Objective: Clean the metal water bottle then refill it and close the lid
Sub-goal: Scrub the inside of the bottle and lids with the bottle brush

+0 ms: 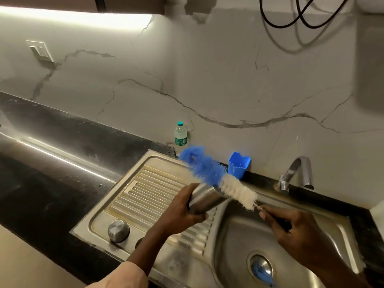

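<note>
**Scrubbing stage: bottle and brush held over the sink**

A metal bottle (204,197) is held tilted over the steel sink (234,229), between the ribbed draining board on the left and the basin on the right, its mouth pointing right and away; the left hand (180,215) grips its lower body, fingers curled round it from below. A long bottle brush (220,179), blue bristles at the far tip and white bristles nearer the handle, lies slantwise across the bottle's mouth end, apparently outside the bottle and not in it, though blur makes this uncertain; the right hand (291,223) pinches the dark handle, fingers closed round it.

A domed metal lid (118,231), likely the bottle's cap, sits on the near left corner of the draining board, well apart from the bottle; so the lid is off and cleaning looks under way; rinsing, refilling and closing appear still to do. The tap (296,173) at the far right of the sink shows no running water.

Something blue lies in the drain at the bottom of the basin; a small blue plastic holder (239,165) stands behind the sink; a clear plastic water bottle (180,136) with a green cap stands against the wall. The counter (52,163) is black polished stone; the wall is pale veined marble with a switch plate at far left, a light strip above, and black cables looping at top right.
</note>
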